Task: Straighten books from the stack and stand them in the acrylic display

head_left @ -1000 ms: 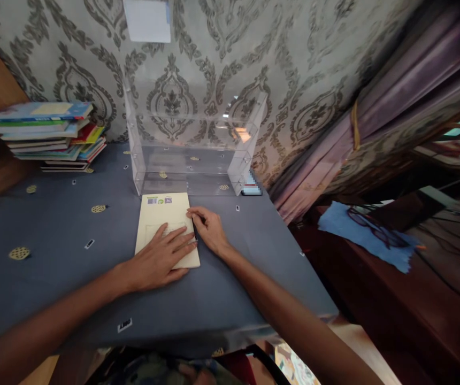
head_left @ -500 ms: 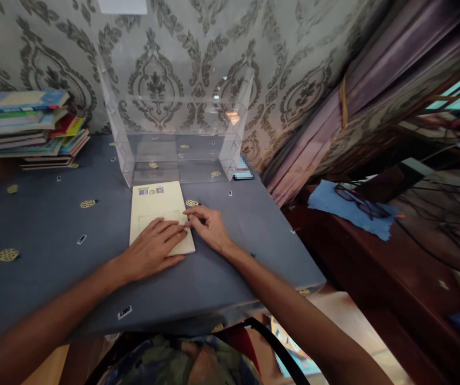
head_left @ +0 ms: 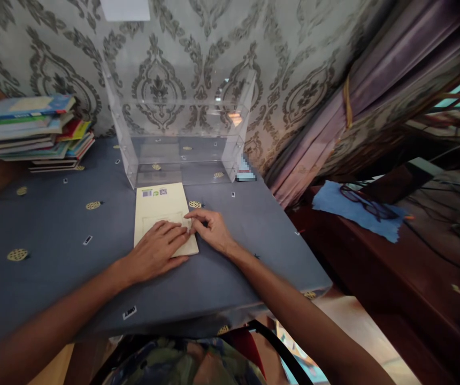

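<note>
A cream-coloured book (head_left: 161, 205) lies on the table, with a barcode and a square code near its far edge. Faint lines form a rectangle on its cover, partly hidden by my fingers. My left hand (head_left: 160, 248) rests flat across the near half of the book, palm down with its fingers stretched out. At the book's right edge, my right hand (head_left: 211, 229) has its forefinger and thumb bent together on the edge, its other fingers curled under. The fingertips of both hands nearly meet there.
A clear plastic rack (head_left: 182, 152) stands behind the book, against the patterned wall. On the left is a stack of books (head_left: 33, 131). Right of the table, a blue cloth (head_left: 356, 211) with glasses lies on a dark red surface, near tangled cables (head_left: 434, 214).
The view has shifted slightly, so everything appears a little further right and lower. Both hands stay on the book in almost the same pose.
</note>
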A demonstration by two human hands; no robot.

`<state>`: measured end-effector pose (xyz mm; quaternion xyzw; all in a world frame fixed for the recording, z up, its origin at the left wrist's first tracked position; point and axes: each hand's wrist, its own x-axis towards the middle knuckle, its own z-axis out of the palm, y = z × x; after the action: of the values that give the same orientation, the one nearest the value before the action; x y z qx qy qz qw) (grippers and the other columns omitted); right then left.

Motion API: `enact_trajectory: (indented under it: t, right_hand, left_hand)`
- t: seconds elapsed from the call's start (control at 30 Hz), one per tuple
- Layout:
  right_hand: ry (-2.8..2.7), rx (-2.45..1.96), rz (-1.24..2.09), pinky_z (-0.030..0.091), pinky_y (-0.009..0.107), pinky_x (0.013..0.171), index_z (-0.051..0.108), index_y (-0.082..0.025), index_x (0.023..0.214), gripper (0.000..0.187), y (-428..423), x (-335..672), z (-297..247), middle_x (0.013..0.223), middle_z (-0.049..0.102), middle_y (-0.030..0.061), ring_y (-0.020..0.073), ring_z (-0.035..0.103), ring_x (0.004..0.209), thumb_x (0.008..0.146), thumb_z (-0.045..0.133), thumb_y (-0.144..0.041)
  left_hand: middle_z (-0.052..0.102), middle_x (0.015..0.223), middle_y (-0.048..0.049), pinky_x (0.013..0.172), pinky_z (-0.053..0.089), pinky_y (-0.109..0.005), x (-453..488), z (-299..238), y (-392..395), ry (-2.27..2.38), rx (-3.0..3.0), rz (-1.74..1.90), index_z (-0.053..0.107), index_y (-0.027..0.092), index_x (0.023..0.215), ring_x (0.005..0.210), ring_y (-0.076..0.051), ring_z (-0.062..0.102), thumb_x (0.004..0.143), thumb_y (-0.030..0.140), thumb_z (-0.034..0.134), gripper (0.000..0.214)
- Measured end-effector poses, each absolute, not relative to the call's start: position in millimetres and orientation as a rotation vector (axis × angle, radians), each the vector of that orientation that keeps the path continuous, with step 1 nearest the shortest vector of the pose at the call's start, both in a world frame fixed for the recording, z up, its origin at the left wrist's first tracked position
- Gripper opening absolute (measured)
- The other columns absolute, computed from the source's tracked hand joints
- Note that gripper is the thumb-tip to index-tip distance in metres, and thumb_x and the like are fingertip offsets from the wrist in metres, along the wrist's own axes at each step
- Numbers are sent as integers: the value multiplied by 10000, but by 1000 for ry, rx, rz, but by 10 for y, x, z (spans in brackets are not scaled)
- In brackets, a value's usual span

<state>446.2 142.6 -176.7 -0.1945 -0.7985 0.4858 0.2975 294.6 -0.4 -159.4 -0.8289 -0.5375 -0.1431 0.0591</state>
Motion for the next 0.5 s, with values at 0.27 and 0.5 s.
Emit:
enact_trajectory:
  t: [0.27,0.5]
  right_hand:
    - [-2139,-555,1224,505,239,611,721,-189,974,249,1417,4480,-1749,632,671,-23,129,631,588,858,501,-191]
    - [-2181,-502,1000,531,334,824,726,-214,945,211,1471,4454,-1745,885,740,43,191,680,878,888,523,-214]
  left_hand:
    - [594,1225,-121,1030,402,-515,3018,-1537,-24,-1680,-2520,-306,506,214,1376,1197,-307,497,965,342,530,431]
    - [604,1127,-91,970,429,-433,2996,-1402,-171,-1664,-2609,-455,637,235,1166,1064,-252,526,962,350,547,250]
